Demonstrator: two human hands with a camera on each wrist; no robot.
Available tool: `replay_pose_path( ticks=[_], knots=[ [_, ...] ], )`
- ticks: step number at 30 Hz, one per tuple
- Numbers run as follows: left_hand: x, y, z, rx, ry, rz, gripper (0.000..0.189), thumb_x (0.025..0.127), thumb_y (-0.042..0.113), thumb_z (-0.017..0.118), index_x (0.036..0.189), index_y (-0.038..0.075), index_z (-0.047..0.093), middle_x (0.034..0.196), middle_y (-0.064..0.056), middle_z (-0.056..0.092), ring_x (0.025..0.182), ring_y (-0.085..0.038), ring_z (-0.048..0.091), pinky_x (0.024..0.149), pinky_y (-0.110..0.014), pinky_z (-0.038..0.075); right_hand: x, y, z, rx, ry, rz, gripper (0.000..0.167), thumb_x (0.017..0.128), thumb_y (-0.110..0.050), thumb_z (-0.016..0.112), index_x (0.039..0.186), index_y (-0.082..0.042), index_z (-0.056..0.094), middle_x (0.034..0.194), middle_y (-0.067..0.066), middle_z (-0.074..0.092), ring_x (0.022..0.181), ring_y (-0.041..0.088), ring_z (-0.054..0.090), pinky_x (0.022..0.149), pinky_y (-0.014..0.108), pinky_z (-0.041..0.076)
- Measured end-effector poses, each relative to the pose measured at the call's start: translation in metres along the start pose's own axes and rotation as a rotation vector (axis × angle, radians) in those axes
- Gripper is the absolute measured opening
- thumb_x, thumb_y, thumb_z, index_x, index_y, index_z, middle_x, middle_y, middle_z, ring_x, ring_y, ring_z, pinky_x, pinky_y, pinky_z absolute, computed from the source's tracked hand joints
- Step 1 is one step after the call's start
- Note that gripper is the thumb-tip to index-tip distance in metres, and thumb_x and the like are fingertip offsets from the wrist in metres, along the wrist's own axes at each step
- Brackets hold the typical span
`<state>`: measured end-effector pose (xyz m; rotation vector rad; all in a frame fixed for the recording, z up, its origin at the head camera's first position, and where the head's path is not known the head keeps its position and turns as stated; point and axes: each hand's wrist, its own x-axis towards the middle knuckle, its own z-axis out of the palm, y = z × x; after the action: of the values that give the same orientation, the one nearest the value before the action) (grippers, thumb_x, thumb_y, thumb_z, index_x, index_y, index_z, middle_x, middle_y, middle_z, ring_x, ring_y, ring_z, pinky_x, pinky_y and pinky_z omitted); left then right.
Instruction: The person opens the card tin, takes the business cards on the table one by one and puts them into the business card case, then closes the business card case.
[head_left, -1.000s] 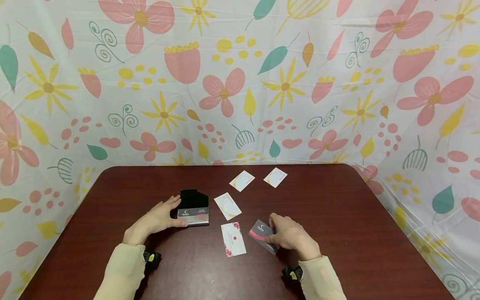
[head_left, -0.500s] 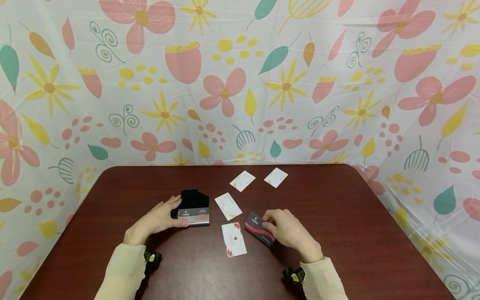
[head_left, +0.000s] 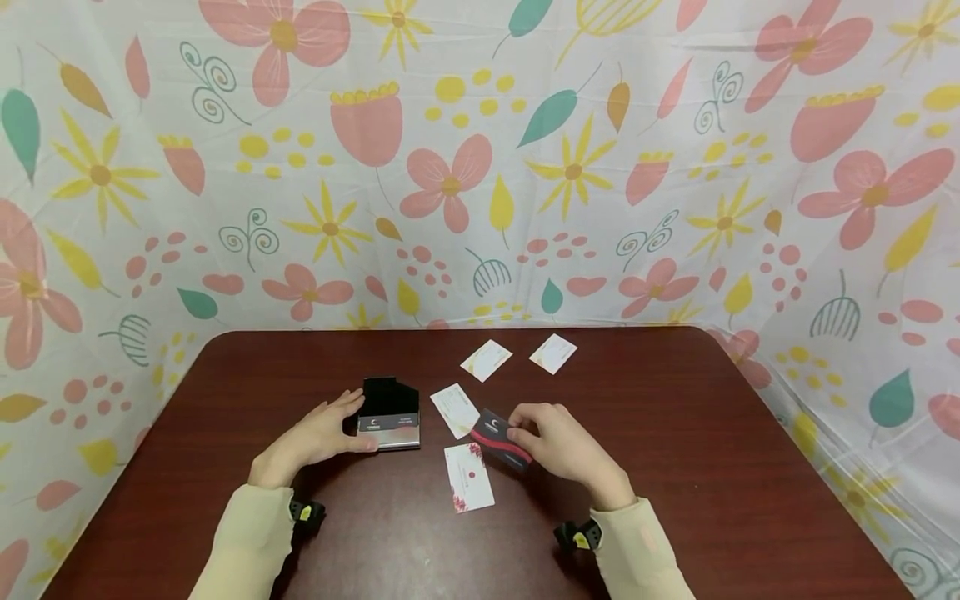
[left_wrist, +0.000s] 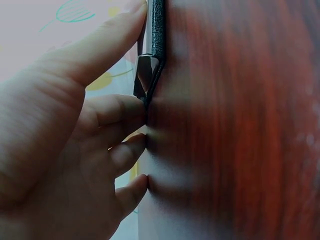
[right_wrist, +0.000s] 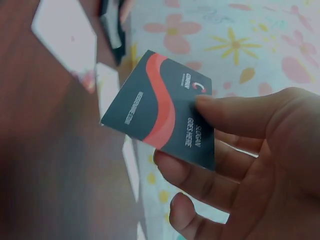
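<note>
Counter (head_left: 720, 475) right edge: well apart from right grip (head_left: 561, 440) | dark card (right_wrist: 162, 102): pinched there, jutting leftward | case (head_left: 397, 435): held by left grip (head_left: 313, 435)

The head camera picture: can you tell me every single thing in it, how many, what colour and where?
dark card: 1, dark grey with a red band, pinched in the right hand
card holder: 1, black and silver, open on the table by the left hand
card inside it: at least 1, dark grey, behind the silver front
white-and-gold cards: 3, mid-table and toward the far edge
flowery card: 1, white with red flowers, mid-table
table: 1, reddish brown, underneath
cloth: white with pink, yellow and green patterns, behind
wrist cameras: 2, black, one on each wrist
sleeves: 2, cream, bottom
hands: 2, bare, middle
</note>
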<state>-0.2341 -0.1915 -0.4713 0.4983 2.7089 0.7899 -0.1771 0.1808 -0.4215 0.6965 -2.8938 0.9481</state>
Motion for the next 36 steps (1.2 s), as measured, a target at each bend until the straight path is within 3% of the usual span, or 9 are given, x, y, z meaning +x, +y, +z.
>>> replay_pose_path(
  ticks=[7, 13, 19, 25, 30, 36],
  knots=[
    [-0.002, -0.001, -0.002, -0.006, -0.013, -0.031, 0.101, 0.08, 0.055, 0.075, 0.152, 0.0, 0.032, 0.159, -0.021, 0.019, 0.139, -0.056, 0.012, 0.108, -0.067, 0.016, 0.037, -0.017, -0.01, 0.022, 0.002, -0.106, 0.005, 0.092, -0.015, 0.069, 0.088, -0.015, 0.069, 0.065, -0.013, 0.058, 0.058, 0.006, 0.051, 0.057, 0.026, 0.045],
    [-0.002, -0.002, -0.001, 0.007, -0.002, -0.025, 0.099, 0.08, 0.052, 0.076, 0.151, -0.002, 0.033, 0.159, -0.021, 0.019, 0.139, -0.056, 0.012, 0.109, -0.066, 0.016, 0.077, -0.021, -0.013, 0.114, -0.105, -0.165, 0.008, 0.094, -0.017, 0.067, 0.089, -0.018, 0.073, 0.076, -0.011, 0.063, 0.07, 0.006, 0.053, 0.065, 0.027, 0.046],
    [-0.001, 0.001, -0.001, 0.007, -0.008, -0.003, 0.098, 0.081, 0.053, 0.075, 0.15, -0.003, 0.033, 0.158, -0.021, 0.02, 0.139, -0.055, 0.013, 0.11, -0.065, 0.015, 0.118, -0.021, -0.007, 0.267, -0.247, -0.123, 0.013, 0.097, -0.017, 0.064, 0.093, -0.015, 0.076, 0.089, -0.006, 0.068, 0.076, 0.011, 0.053, 0.069, 0.03, 0.05],
    [-0.001, 0.003, 0.0, 0.006, -0.003, -0.022, 0.097, 0.08, 0.051, 0.077, 0.15, -0.002, 0.035, 0.158, -0.021, 0.021, 0.139, -0.056, 0.014, 0.108, -0.066, 0.017, 0.15, -0.015, 0.015, 0.255, -0.289, -0.098, 0.014, 0.097, -0.018, 0.063, 0.094, -0.016, 0.077, 0.091, -0.005, 0.069, 0.072, 0.011, 0.055, 0.066, 0.028, 0.049],
    [0.0, 0.001, 0.001, 0.004, -0.015, -0.046, 0.099, 0.079, 0.054, 0.076, 0.151, 0.0, 0.034, 0.159, -0.02, 0.02, 0.138, -0.057, 0.013, 0.107, -0.068, 0.019, 0.165, -0.008, 0.035, 0.273, -0.323, -0.058, 0.013, 0.096, -0.015, 0.064, 0.095, -0.012, 0.077, 0.095, -0.004, 0.069, 0.08, 0.01, 0.059, 0.073, 0.027, 0.05],
    [0.003, 0.001, 0.0, 0.009, 0.003, -0.041, 0.098, 0.079, 0.052, 0.077, 0.149, -0.002, 0.035, 0.158, -0.021, 0.021, 0.138, -0.057, 0.015, 0.107, -0.067, 0.019, 0.177, -0.012, 0.044, 0.303, -0.337, -0.03, 0.011, 0.095, -0.018, 0.066, 0.098, -0.015, 0.076, 0.1, -0.005, 0.069, 0.091, 0.012, 0.062, 0.082, 0.03, 0.05]
  ],
)
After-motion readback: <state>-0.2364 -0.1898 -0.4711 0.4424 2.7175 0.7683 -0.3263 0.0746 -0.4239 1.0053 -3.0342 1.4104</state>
